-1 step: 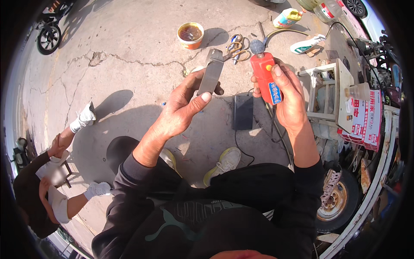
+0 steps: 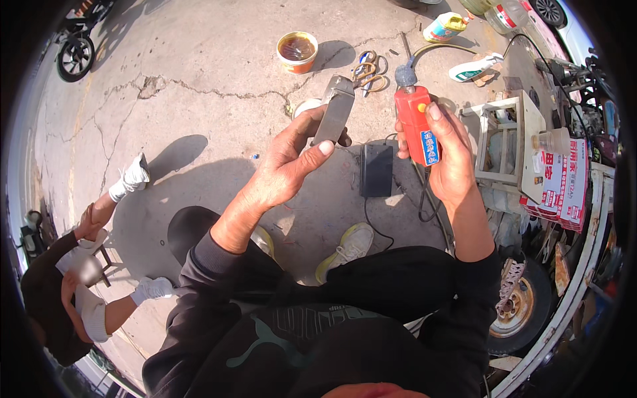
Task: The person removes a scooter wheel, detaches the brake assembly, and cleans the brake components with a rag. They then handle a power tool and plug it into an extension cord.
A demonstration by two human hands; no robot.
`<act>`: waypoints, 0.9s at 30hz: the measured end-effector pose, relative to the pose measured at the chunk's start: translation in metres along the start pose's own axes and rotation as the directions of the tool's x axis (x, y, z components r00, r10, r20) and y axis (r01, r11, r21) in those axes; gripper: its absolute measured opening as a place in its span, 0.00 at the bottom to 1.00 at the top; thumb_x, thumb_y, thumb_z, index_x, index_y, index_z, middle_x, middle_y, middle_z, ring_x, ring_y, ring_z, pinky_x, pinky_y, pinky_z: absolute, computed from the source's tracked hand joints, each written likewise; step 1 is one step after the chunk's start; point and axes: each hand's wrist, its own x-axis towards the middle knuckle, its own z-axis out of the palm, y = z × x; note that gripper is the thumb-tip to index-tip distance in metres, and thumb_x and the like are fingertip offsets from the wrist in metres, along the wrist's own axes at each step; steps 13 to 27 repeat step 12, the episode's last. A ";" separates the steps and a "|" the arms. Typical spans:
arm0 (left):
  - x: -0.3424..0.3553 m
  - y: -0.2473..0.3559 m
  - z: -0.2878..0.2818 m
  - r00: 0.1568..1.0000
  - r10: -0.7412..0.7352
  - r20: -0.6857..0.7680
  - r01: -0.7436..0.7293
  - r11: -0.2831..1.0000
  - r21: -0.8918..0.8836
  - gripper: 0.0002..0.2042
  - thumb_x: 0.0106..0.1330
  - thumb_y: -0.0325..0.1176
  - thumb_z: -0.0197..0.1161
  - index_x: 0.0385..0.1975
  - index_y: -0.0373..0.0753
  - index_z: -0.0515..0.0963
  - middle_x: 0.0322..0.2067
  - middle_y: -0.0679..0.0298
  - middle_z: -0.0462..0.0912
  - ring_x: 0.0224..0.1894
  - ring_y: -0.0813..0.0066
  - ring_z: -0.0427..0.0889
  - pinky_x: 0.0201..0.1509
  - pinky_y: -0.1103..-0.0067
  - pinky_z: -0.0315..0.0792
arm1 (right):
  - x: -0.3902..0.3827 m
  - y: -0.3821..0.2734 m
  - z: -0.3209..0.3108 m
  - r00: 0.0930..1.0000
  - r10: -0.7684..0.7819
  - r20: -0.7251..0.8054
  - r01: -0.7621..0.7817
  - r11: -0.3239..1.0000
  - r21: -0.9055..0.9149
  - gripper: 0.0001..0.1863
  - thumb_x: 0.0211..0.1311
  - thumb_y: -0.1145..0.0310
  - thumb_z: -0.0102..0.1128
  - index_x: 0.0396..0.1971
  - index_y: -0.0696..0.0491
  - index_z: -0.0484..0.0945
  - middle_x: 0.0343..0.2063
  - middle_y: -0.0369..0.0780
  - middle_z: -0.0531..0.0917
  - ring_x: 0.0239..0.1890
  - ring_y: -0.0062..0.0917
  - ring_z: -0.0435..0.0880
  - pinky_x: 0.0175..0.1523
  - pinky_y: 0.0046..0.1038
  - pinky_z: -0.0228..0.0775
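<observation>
My left hand (image 2: 279, 169) grips a flat grey metal piece (image 2: 334, 113) between thumb and fingers, tilted with its squared end up and away. In my right hand (image 2: 454, 156) is a red handheld electric grinder (image 2: 413, 114) with a yellow button and a blue label. A rounded grey grinding head (image 2: 405, 75) tops the tool, apart from the metal piece. My right thumb lies along the tool's side near the button. Below it, a dark cord runs down. Beyond the hands, scissors (image 2: 375, 83) with brownish handles lie on the concrete beside a blue item.
A black power adapter (image 2: 376, 171) with a cord lies between my hands' positions. Farther off are an orange tub (image 2: 296, 61) of brown liquid and a spray bottle (image 2: 474, 68). At right stand a white stool (image 2: 494, 142) and a wheel (image 2: 524, 312). A seated person (image 2: 60, 292) is at left.
Both hands, with the metal piece and the grinder, appear slightly farther right and a little lower in the picture. The whole view has shifted slightly; both grips are the same.
</observation>
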 end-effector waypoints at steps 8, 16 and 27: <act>-0.014 -0.019 -0.012 0.993 -0.057 0.099 0.042 0.987 0.153 0.27 0.76 0.37 0.62 0.71 0.36 0.66 0.56 0.55 0.80 0.61 0.69 0.75 0.70 0.70 0.65 | -0.025 0.008 0.061 0.972 -0.085 -0.219 0.042 0.980 -0.195 0.32 0.48 0.67 0.87 0.50 0.60 0.78 0.38 0.33 0.83 0.39 0.15 0.82 0.46 0.21 0.79; -0.018 -0.022 -0.005 0.981 -0.009 0.196 -0.050 0.954 0.296 0.28 0.76 0.36 0.62 0.73 0.39 0.64 0.60 0.55 0.79 0.65 0.68 0.74 0.71 0.70 0.64 | -0.015 0.020 0.060 0.944 -0.259 -0.203 0.052 0.727 -0.685 0.32 0.48 0.60 0.87 0.52 0.54 0.80 0.46 0.41 0.89 0.47 0.27 0.89 0.52 0.26 0.81; -0.018 -0.022 -0.005 0.981 -0.009 0.196 -0.050 0.954 0.296 0.28 0.76 0.36 0.62 0.73 0.39 0.64 0.60 0.55 0.79 0.65 0.68 0.74 0.71 0.70 0.64 | -0.015 0.020 0.060 0.944 -0.259 -0.203 0.052 0.727 -0.685 0.32 0.48 0.60 0.87 0.52 0.54 0.80 0.46 0.41 0.89 0.47 0.27 0.89 0.52 0.26 0.81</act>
